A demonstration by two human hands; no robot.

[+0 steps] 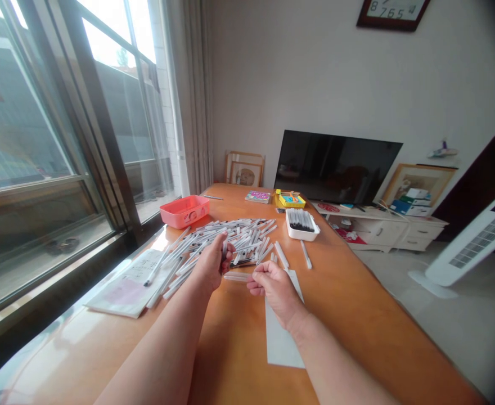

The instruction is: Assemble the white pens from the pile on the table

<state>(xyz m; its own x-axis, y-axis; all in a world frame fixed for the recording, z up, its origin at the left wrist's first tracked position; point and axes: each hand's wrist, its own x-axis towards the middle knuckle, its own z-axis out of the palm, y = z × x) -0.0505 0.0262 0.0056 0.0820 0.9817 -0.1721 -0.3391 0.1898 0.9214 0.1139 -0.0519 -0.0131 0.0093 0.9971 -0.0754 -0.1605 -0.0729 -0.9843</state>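
My left hand (pixel 217 261) is closed at the near edge of a heap of pens (pixel 239 236) with clear barrels and black parts. Something small and dark shows between its thumb and curled fingers; its kind is hard to make out. My right hand (pixel 275 287) is closed in a pinch, and a clear pen barrel (pixel 235 276) reaches leftward from its fingertips, pointing towards the left hand. Beneath the right wrist lies a white sheet of paper (pixel 281 343). A few loose pens (pixel 281 255) are just beyond that hand.
A white box (pixel 302 235) of pens stands right of the heap, a lone pen (pixel 306 255) near it. Left are a red plastic basket (pixel 184 212) and a paper booklet (pixel 118 295) partly under pens. A yellow box (pixel 293 201) and a book (pixel 257 197) lie at the far end.
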